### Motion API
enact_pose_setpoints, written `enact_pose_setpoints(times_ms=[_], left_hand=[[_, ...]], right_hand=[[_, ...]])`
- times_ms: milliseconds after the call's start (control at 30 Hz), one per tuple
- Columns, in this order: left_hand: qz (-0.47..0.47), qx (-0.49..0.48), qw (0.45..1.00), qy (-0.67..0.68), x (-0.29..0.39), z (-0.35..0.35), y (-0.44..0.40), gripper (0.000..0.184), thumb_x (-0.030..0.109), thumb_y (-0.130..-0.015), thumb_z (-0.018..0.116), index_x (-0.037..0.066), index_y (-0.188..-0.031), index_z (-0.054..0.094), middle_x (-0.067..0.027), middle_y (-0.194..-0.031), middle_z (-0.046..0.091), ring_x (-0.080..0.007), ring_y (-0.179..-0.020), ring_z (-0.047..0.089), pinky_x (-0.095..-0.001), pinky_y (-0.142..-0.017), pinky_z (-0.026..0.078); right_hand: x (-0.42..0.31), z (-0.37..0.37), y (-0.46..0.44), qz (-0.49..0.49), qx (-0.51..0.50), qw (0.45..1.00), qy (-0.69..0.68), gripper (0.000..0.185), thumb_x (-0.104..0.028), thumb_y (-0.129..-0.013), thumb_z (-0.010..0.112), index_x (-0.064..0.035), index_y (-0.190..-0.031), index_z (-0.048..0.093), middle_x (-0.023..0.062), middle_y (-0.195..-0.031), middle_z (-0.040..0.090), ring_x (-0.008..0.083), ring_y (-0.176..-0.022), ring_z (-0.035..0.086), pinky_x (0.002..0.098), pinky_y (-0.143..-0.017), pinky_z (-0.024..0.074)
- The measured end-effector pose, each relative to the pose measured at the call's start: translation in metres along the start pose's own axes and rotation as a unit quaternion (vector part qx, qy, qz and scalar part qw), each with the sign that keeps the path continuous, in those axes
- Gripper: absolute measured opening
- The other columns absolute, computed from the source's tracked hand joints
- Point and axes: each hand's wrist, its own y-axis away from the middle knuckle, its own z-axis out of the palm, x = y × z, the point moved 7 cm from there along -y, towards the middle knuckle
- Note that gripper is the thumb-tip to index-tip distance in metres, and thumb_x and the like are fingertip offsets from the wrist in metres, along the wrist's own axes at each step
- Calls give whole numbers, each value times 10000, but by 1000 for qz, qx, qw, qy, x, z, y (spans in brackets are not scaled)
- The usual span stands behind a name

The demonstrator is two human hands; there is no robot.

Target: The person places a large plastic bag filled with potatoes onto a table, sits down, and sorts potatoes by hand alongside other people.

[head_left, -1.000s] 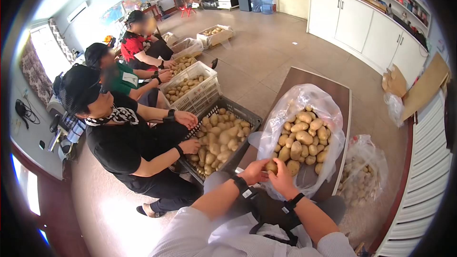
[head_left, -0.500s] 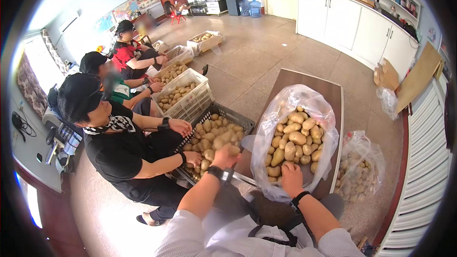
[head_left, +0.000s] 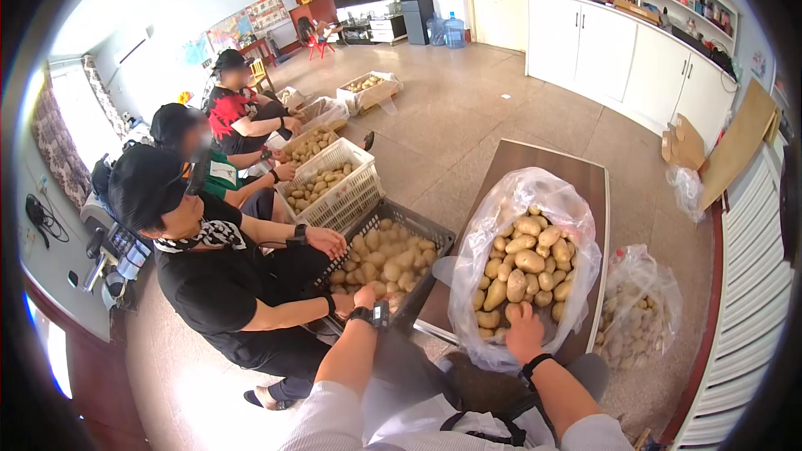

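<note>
- Pick gently with right hand (head_left: 525, 334), fingers curled over potatoes (head_left: 530, 261) inside plastic bag (head_left: 466, 301); cannot tell its hold.
- Lower left hand (head_left: 366, 296) softly at dark crate (head_left: 418, 217), avoiding neighbour's hand (head_left: 342, 306); cannot tell fingers' opening.

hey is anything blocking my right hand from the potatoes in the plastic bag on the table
Nothing visible. Your right hand is at the potatoes, inside the open plastic bag, whose edge spreads around them.

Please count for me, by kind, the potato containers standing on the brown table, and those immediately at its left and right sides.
Clear plastic bags: 2
Dark crate: 1
Total: 3
</note>
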Motion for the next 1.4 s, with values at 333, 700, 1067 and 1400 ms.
enact_pose_setpoints(times_ms=[333, 700, 1067, 1400], left_hand=[[55, 34, 846, -529, 89, -12, 67, 320, 389, -805, 719, 79, -881, 747, -147, -950, 722, -318, -907, 697, -423, -724, 561], [-112, 137, 922, 345, 148, 36, 136, 125, 126, -884, 557, 70, -950, 646, -69, -788, 611, -206, -658, 604, -325, -549, 512], [-57, -107, 941, 316, 176, 130, 180, 343, 151, -915, 544, 9, -1227, 538, -126, -1012, 621, -259, -787, 665, -346, -601, 555], [-109, -236, 946, 194, 166, 185, 246, 306, 175, -930, 556, -1, -1175, 502, -118, -1046, 584, -263, -851, 645, -368, -689, 554]], right_hand=[[15, 11, -3, -28, 57, 997, 54, 470, -106, -770, 677, -106, -1212, 518, 110, -1250, 487, 363, -979, 575, 467, -807, 496], [18, 18, -10, -10, -14, 998, 66, 567, -185, -764, 702, -88, -1277, 480, 117, -1190, 513, 356, -956, 594, 472, -782, 511], [39, 24, 7, 130, -77, 987, -59, 580, -290, -837, 630, -82, -1329, 404, 212, -1173, 514, 421, -1008, 600, 524, -825, 505], [56, 43, 2, 110, -21, 973, -200, 605, -298, -815, 695, -21, -1299, 461, 230, -1227, 553, 416, -1092, 576, 475, -895, 491]])
